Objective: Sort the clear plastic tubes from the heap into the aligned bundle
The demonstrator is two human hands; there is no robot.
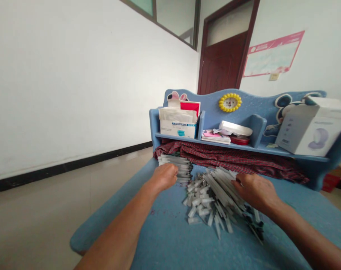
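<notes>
Slim, pale translucent sticks with dark ends, looking like pens, lie across the blue desk. On the left they form a neat row (184, 165); my left hand (166, 176) is closed over the near side of this row, and what its fingers hold is hidden. To the right is a loose pile of the sticks (222, 187), pointing various ways. My right hand (256, 190) is at that pile's right edge, thumb and fingers pinched together, the contents unclear. Short whitish pieces like caps (198, 200) are scattered along the pile's left side.
The blue desk (164, 232) has a back shelf holding a mask box (177, 125), papers (215, 138), a red round tin (239, 140) and a white carton (311, 127). A checked cloth (221, 159) lies bunched below the shelf. A white wall (74, 75) stands left.
</notes>
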